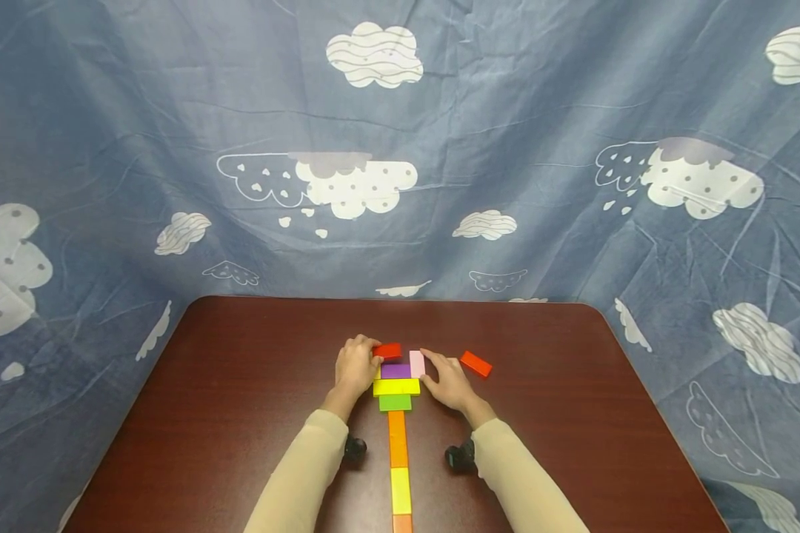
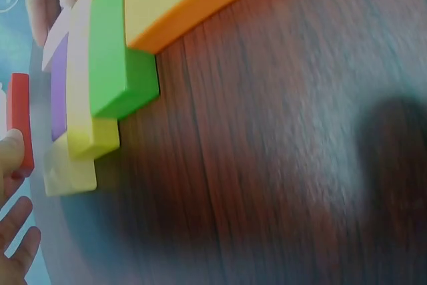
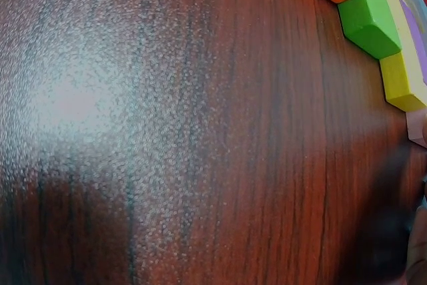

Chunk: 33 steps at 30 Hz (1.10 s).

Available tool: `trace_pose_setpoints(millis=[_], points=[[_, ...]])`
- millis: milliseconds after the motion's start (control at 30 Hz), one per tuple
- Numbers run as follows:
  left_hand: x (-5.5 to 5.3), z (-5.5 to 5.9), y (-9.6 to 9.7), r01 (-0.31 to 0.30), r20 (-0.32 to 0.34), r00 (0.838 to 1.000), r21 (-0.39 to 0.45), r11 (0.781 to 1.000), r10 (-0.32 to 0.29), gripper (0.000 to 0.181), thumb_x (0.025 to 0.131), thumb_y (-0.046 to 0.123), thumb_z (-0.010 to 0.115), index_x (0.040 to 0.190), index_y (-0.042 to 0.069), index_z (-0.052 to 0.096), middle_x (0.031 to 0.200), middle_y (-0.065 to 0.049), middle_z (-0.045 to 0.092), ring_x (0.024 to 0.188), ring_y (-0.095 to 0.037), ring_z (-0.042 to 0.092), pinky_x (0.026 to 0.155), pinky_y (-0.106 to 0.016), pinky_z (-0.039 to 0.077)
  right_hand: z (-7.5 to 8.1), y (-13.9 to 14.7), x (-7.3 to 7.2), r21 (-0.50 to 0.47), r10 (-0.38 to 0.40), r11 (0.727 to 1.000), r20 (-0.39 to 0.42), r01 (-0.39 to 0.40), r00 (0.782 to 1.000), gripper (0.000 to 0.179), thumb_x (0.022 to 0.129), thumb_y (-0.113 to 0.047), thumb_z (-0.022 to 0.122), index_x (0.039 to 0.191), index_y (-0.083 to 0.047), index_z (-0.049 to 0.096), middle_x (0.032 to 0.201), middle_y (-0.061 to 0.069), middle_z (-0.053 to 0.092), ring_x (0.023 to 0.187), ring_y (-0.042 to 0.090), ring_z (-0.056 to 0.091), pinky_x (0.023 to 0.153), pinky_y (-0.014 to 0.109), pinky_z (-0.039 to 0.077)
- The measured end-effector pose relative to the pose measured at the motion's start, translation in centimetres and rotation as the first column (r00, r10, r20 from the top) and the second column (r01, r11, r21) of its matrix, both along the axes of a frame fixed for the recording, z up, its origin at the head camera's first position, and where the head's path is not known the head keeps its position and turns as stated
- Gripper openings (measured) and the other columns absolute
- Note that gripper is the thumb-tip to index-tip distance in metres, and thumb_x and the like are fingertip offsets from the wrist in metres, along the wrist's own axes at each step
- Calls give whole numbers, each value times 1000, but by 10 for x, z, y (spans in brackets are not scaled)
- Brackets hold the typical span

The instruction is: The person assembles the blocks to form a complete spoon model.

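Observation:
My left hand (image 1: 355, 368) grips a red block (image 1: 388, 352) at its left end, just beyond a purple block (image 1: 396, 371); in the left wrist view the thumb lies on this red block (image 2: 21, 115). With thumb and forefinger, my right hand (image 1: 450, 381) holds a pink block (image 1: 417, 364) at the purple block's right end. A pale yellow block (image 2: 70, 171) stands at the purple block's other end, partly hidden by the left hand in the head view. Nearer me, a long yellow block (image 1: 396, 387) and a green block (image 1: 395, 403) lie against one another.
From the green block a line of orange (image 1: 398, 438) and yellow (image 1: 401, 490) blocks runs toward me, with another orange block (image 1: 403, 523) at the frame's bottom. A loose red block (image 1: 476, 363) lies right of the right hand. Behind the brown table (image 1: 240, 385) hangs a blue cloud-patterned curtain (image 1: 540, 104).

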<state>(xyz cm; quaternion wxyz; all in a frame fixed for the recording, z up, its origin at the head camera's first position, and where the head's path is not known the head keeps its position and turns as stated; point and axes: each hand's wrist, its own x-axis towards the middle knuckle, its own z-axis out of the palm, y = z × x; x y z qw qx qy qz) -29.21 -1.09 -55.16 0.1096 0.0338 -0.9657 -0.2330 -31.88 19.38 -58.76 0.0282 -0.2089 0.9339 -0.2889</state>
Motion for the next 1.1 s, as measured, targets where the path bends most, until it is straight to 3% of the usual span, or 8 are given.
trace_pose_setpoints(millis=[300, 800, 1100], points=[[-7, -6, 11, 5, 12, 1000, -35, 999, -5, 29, 81, 24, 69, 109, 15, 67, 107, -3, 62, 97, -23, 53, 82, -34, 43, 1, 0, -1, 17, -5, 1000, 3, 5, 1000, 57, 86, -21, 63, 138, -16, 42, 136, 9, 48, 114, 30, 43, 99, 47, 37], [-10, -11, 16, -5, 22, 1000, -22, 1000, 5, 28, 81, 21, 70, 109, 15, 67, 108, -3, 61, 99, -24, 52, 86, -35, 45, -1, 0, 0, 0, 10, 1000, -7, -10, 1000, 56, 86, -20, 64, 138, -15, 43, 135, 9, 49, 112, 31, 44, 97, 47, 38], [-11, -11, 20, -6, 84, 996, -45, 999, 10, 27, 82, 21, 69, 108, 15, 67, 109, -4, 60, 99, -23, 51, 86, -35, 45, 0, 0, 0, -5, 15, 1000, -17, -15, 1000, 56, 85, -19, 64, 137, -14, 43, 134, 10, 50, 111, 31, 44, 95, 48, 39]])
